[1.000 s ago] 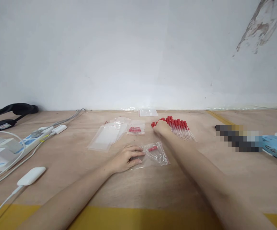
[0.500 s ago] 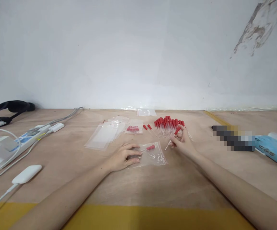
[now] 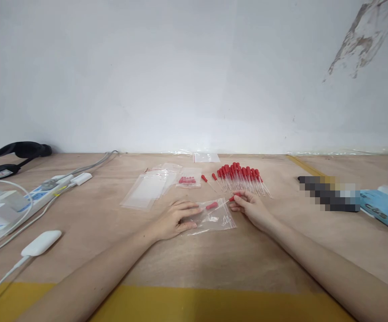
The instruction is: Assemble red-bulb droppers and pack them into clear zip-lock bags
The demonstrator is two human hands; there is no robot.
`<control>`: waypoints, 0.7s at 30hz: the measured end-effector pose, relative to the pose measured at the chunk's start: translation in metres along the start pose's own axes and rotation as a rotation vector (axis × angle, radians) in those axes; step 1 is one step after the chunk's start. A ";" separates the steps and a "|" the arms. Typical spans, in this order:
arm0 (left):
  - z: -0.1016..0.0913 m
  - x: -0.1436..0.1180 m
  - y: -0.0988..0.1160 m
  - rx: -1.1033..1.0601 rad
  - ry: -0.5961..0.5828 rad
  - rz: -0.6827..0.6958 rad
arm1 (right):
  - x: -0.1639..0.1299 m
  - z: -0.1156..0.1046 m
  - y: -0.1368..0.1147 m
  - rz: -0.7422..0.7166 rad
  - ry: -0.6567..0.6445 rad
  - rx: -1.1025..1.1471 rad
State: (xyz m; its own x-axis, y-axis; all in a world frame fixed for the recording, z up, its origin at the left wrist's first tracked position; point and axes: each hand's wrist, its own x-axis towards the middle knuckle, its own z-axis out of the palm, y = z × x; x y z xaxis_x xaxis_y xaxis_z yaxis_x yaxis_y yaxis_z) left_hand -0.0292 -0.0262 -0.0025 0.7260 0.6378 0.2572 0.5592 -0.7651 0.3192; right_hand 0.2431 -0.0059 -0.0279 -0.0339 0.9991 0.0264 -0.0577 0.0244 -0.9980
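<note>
A clear zip bag lies flat on the table, its zip edge facing right. Inside it is one glass dropper with a red bulb. My left hand holds the bag's left end, thumb and fingers on the plastic. Between the fingertips of my right hand is a second dropper, gripped by its red bulb. Its glass tip points left into the bag's mouth. Behind my right hand several red-bulbed droppers lie fanned out in a pile, with a few lying apart to its left.
Flat zip bags lie left of centre, beside a small bag of red pieces. A power strip with cables and a white charger-like block occupy the left. At right are a blurred dark object and a blue packet.
My right hand has moved left and down from beside the pile with its dropper, and the tip has swung to the bag's opening. My left hand stays on the bag.
</note>
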 end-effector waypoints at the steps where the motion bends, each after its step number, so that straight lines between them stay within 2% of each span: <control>1: 0.000 0.000 0.000 -0.003 0.001 0.007 | 0.000 -0.003 -0.001 -0.038 -0.045 -0.104; 4: 0.001 0.001 -0.001 -0.008 -0.001 0.025 | 0.000 -0.008 -0.001 -0.178 -0.192 -0.366; 6: 0.001 0.002 -0.002 -0.011 -0.011 0.038 | 0.001 -0.007 0.000 -0.239 -0.241 -0.432; 11: 0.002 0.003 -0.003 -0.019 -0.028 0.075 | 0.003 0.006 0.008 -0.282 -0.231 -0.454; 15: 0.003 0.004 -0.004 -0.001 -0.066 0.090 | 0.000 0.013 0.005 -0.329 -0.177 -0.548; 19: 0.003 0.003 -0.004 0.002 -0.099 0.080 | -0.006 0.012 -0.004 -0.367 -0.294 -0.561; 21: 0.002 0.004 -0.004 -0.012 -0.107 0.074 | -0.005 0.007 -0.006 -0.344 -0.293 -0.540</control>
State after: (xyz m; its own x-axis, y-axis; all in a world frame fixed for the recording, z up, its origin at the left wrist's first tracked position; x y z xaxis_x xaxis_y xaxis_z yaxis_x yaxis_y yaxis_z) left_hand -0.0279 -0.0211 -0.0049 0.8039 0.5664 0.1814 0.4985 -0.8080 0.3139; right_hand 0.2366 -0.0116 -0.0213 -0.3746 0.8826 0.2839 0.3875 0.4272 -0.8169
